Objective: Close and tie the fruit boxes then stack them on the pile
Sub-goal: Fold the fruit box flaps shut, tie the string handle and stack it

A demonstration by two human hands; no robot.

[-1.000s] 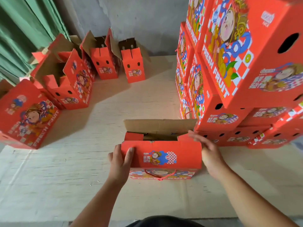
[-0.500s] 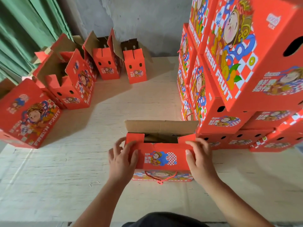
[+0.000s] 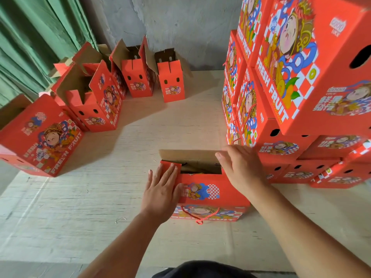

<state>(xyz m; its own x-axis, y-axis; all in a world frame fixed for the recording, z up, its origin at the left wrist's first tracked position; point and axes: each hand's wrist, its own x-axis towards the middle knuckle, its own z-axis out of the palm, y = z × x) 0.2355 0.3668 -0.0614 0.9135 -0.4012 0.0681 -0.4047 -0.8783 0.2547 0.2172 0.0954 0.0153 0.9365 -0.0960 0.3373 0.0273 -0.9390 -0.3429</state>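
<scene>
The red printed cardboard fruit box (image 3: 208, 192) directly in front of the person on the pale wooden bench (image 3: 84, 207) is only partly closed: its brown far flap (image 3: 188, 154) stands up, the top gapes, and its red cord handle (image 3: 198, 216) hangs untied. The left hand (image 3: 160, 194) presses the left end flap (image 3: 170, 166) with straight fingers held together, while the right hand (image 3: 241, 167) rests loosely spread fingers over the right end. I judge much remains, since several open red boxes (image 3: 170, 83) wait at the back left, well apart from the tall pile of closed red boxes (image 3: 301, 77) on the right.
</scene>
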